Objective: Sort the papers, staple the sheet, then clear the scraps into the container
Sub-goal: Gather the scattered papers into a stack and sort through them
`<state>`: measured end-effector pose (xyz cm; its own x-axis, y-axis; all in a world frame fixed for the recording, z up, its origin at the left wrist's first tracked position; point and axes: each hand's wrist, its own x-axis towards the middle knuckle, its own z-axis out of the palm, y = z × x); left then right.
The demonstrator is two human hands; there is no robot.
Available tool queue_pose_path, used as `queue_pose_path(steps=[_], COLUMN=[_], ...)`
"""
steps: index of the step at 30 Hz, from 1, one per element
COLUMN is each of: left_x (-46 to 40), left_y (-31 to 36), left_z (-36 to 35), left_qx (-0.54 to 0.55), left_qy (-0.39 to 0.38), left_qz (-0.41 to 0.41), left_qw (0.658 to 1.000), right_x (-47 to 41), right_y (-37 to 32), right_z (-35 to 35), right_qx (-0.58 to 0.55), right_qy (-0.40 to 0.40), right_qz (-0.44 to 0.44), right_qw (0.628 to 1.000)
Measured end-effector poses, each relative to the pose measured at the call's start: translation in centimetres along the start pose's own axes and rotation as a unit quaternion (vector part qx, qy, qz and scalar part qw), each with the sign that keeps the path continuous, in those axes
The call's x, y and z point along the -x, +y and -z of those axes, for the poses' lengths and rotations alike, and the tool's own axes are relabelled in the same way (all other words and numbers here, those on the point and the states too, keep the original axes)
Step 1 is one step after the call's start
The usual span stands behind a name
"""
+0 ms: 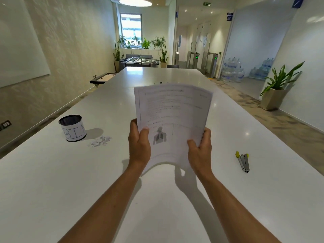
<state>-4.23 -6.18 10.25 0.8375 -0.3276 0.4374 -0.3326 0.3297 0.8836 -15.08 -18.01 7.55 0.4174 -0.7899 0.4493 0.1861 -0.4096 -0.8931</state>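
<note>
At frame centre my left hand and right hand both grip the papers by their lower edges, above the white counter. Right of them lies the stapler; left, scraps sit just beside the container.

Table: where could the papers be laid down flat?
On the bare table between the forearms, or the stretch between the papers and the stapler. The only crowded spot is left, where scraps lie beside the bin.
</note>
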Motion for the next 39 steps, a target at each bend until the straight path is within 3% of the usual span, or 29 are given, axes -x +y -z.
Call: queue_pose_path(steps=[4, 12, 14, 17, 18, 20, 27, 32, 35, 39], left_x=[1.9, 1.0, 1.2, 1.7, 2.0, 2.6, 2.9, -0.3, -2.3, -4.1], left_y=[-3.8, -2.8, -2.6, -3.2, -3.5, -3.8, -4.1, -4.0, -4.4, -4.0], left_z=[0.6, 0.3, 0.1, -0.4, -0.5, -1.1, 0.2, 3.6, 5.6, 6.8], left_qx=[-0.037, 0.003, 0.043, 0.095, 0.107, 0.134, 0.166, 0.156, 0.084, -0.058], left_qy=[0.003, 0.007, 0.026, 0.053, 0.058, 0.052, -0.027, -0.002, -0.003, -0.118], left_qz=[0.094, 0.093, 0.095, 0.131, 0.155, 0.176, 0.192, 0.200, 0.214, 0.196], left_qw=[0.995, 0.996, 0.994, 0.985, 0.980, 0.974, 0.967, 0.967, 0.973, 0.972], right_x=[2.1, 0.5, 0.6, 1.4, 1.7, 2.3, 0.9, -1.4, -2.5, -3.6], right_y=[3.1, 3.5, 4.0, 4.5, 4.4, 4.0, 4.2, 3.6, 3.3, 2.4], right_z=[0.2, 1.2, 1.4, 1.1, 0.8, 0.1, 1.6, 5.3, 7.0, 8.3], right_qx=[0.041, -0.026, -0.091, -0.288, -0.344, -0.379, -0.218, -0.103, -0.051, -0.018], right_qy=[-0.031, 0.028, 0.061, 0.065, 0.047, 0.008, 0.025, 0.006, -0.004, -0.047], right_qz=[-0.069, -0.128, -0.195, -0.305, -0.307, -0.282, -0.243, -0.208, -0.178, -0.132], right_qw=[0.996, 0.991, 0.975, 0.906, 0.886, 0.881, 0.945, 0.973, 0.983, 0.990])
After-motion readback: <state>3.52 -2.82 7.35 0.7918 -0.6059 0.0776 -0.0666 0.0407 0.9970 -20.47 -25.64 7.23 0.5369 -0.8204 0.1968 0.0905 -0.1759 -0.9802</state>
